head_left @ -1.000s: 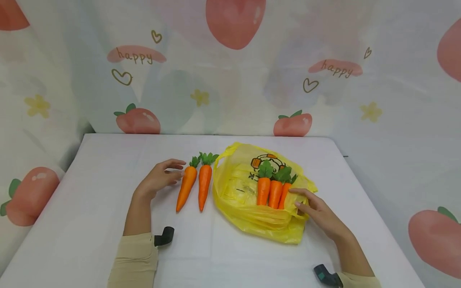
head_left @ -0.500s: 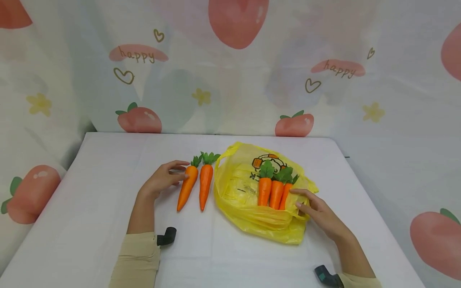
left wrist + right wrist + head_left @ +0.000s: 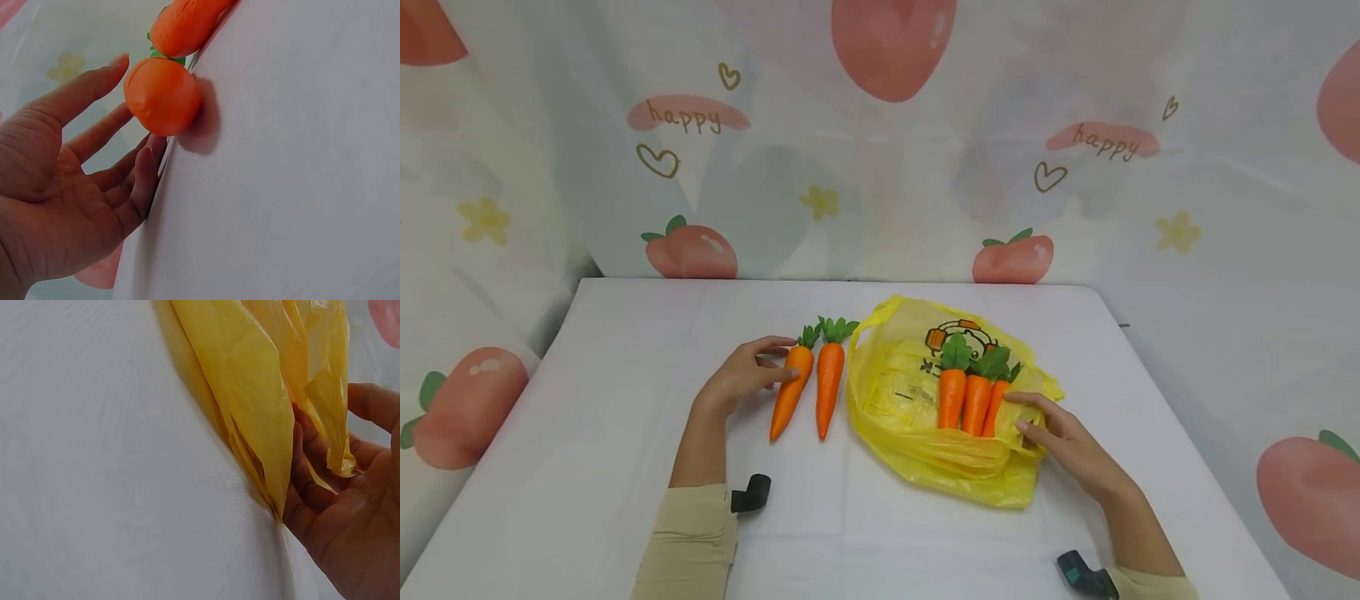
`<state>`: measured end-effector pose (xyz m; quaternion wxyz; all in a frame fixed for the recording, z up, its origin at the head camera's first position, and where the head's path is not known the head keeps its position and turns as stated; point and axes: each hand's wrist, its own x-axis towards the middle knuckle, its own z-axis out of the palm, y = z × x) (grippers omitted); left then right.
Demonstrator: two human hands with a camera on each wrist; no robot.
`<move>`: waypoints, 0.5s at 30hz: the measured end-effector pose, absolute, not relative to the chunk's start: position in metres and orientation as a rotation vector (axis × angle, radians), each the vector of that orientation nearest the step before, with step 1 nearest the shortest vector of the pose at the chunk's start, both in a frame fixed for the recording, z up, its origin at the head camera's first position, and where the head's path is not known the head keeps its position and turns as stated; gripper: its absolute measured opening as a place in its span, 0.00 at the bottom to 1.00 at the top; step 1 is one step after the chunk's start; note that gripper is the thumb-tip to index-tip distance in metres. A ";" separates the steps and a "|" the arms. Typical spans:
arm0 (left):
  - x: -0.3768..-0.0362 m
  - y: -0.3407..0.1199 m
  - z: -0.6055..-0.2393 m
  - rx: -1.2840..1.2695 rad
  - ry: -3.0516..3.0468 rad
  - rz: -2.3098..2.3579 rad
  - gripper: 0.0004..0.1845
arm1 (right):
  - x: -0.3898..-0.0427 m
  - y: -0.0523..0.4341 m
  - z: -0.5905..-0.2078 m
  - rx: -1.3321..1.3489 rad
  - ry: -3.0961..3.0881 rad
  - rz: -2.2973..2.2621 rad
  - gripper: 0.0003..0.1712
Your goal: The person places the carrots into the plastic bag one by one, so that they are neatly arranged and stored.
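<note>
In the head view my left hand (image 3: 747, 373) is at the left loose carrot (image 3: 792, 392), its thumb overlapping the carrot's upper part. The left wrist view shows the thumb beside this carrot (image 3: 162, 97), a small gap between them, and the fingers loosely bent around its far side. Another carrot (image 3: 830, 390) lies just right of it. My right hand (image 3: 1071, 442) holds the edge of a yellow plastic bag (image 3: 887, 450); in the right wrist view, folds of the bag (image 3: 250, 406) pass between thumb and bent fingers. Several carrots (image 3: 975, 404) stick out of its mouth, leafy tops outward.
A white cloth covers the table (image 3: 647, 333). Behind it hangs a printed backdrop (image 3: 887, 183) with fruit, hearts and lettering. A black device (image 3: 751, 493) sits at the left wrist, and a similar device (image 3: 1086, 575) at the right wrist.
My left hand has moved a little to the right, its thumb swinging across the nearer loose carrot. My right hand, the bag and the carrots at its mouth stay in place.
</note>
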<state>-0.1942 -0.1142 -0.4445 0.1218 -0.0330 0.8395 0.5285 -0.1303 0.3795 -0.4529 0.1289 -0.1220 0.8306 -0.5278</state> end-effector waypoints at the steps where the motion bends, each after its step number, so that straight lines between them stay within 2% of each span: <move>1: -0.194 -0.114 -0.444 -0.099 2.455 1.538 0.31 | -0.130 0.379 -0.453 -0.355 2.413 -1.535 0.26; 15: -0.193 -0.110 -0.444 -0.088 2.487 1.493 0.33 | -0.130 0.380 -0.453 -0.359 2.419 -1.526 0.25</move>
